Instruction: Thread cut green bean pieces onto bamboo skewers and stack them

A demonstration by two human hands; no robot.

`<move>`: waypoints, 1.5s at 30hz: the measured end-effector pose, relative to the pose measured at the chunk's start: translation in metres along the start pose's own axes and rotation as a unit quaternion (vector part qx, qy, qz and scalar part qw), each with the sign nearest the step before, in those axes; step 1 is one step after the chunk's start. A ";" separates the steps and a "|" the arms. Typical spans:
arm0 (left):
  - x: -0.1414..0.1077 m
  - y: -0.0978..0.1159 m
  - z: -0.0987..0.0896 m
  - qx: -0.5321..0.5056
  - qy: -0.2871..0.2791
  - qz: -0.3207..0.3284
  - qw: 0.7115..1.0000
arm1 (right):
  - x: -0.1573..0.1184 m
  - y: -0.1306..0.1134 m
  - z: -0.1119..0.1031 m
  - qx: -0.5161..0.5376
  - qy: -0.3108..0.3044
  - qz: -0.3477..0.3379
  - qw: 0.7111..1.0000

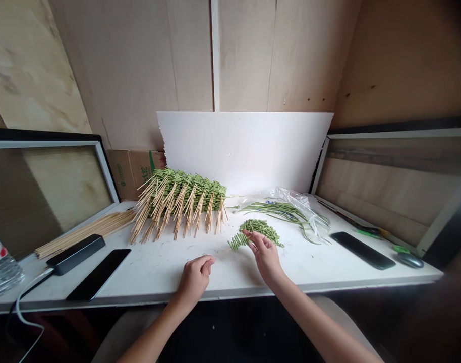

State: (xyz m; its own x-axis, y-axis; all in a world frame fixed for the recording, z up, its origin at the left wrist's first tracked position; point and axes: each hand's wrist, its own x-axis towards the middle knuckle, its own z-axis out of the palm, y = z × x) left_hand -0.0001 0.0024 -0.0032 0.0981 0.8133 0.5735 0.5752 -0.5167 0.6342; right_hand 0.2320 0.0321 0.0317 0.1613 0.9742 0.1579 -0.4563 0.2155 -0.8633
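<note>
My left hand (197, 276) is closed round the lower end of a thin wooden skewer (223, 251), above the front part of the white table. Several short green stem pieces (238, 242) sit side by side across the skewer's upper part. The fingers of my right hand (261, 250) are pinched at the right end of that row; what lies between the fingertips is too small to make out. Just behind my right hand is a loose pile of cut green pieces (261, 228). A large stack of filled skewers (188, 186) lies at the back left, bare ends toward me.
Bare skewers (90, 233), a black box with a cable (77, 253), a phone (99, 275) and a plastic bottle (2, 267) are at left. Long green stems (279, 209) in plastic lie back right. A dark phone (362, 250) and a mouse (410, 259) are at right.
</note>
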 end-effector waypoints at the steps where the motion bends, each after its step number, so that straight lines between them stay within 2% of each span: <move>1: 0.000 0.000 0.000 -0.001 -0.002 0.005 1.000 | -0.001 0.002 0.002 0.003 0.004 -0.001 1.000; 7: 0.002 0.003 -0.001 -0.022 0.010 -0.010 1.000 | -0.003 0.001 0.007 -0.023 -0.010 -0.025 0.999; 16: 0.003 0.006 -0.003 -0.019 0.015 -0.010 1.000 | 0.008 -0.002 -0.007 -0.066 0.010 0.003 0.998; 27: 0.002 0.004 -0.003 -0.030 0.029 -0.013 0.999 | 0.010 -0.017 -0.006 -0.025 -0.008 0.010 1.000; 35: 0.002 0.002 -0.003 -0.043 0.027 -0.018 0.999 | 0.008 -0.031 -0.005 -0.011 -0.070 0.064 0.995; 40: 0.001 0.001 -0.002 -0.044 0.027 -0.018 0.998 | 0.011 -0.029 -0.008 0.006 -0.043 0.058 0.997; 45: 0.001 0.004 -0.003 -0.042 0.026 -0.018 0.999 | 0.016 -0.025 -0.015 0.045 -0.044 0.031 0.998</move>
State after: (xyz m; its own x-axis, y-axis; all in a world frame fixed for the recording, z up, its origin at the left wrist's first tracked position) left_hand -0.0003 0.0007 0.0014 0.0349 0.8179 0.5743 0.5073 -0.5096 0.6950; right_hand 0.2595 0.0411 0.0486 0.0547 0.9870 0.1512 -0.5397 0.1566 -0.8272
